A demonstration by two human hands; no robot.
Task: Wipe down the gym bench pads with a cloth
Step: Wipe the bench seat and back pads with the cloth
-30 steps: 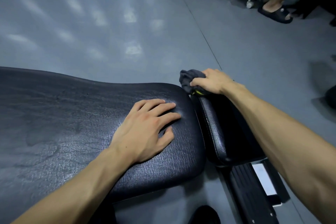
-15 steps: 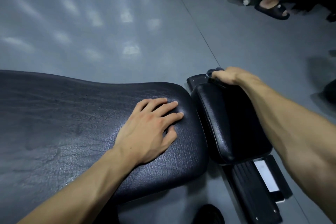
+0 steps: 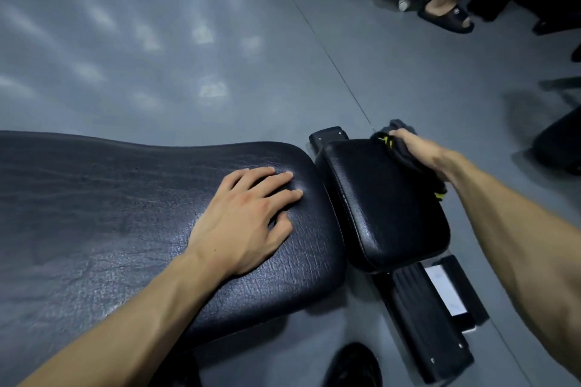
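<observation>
The left hand [image 3: 248, 217] lies flat with fingers spread on the long bench pad [image 3: 94, 214]. The right hand [image 3: 424, 154] clutches a dark cloth [image 3: 405, 154] against the far right edge of the small pad [image 3: 377, 198], hiding much of the cloth.

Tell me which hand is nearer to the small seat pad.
Right. The right hand presses a dark cloth on the small seat pad's far right edge. The left hand lies flat on the long back pad, beside the gap.
</observation>
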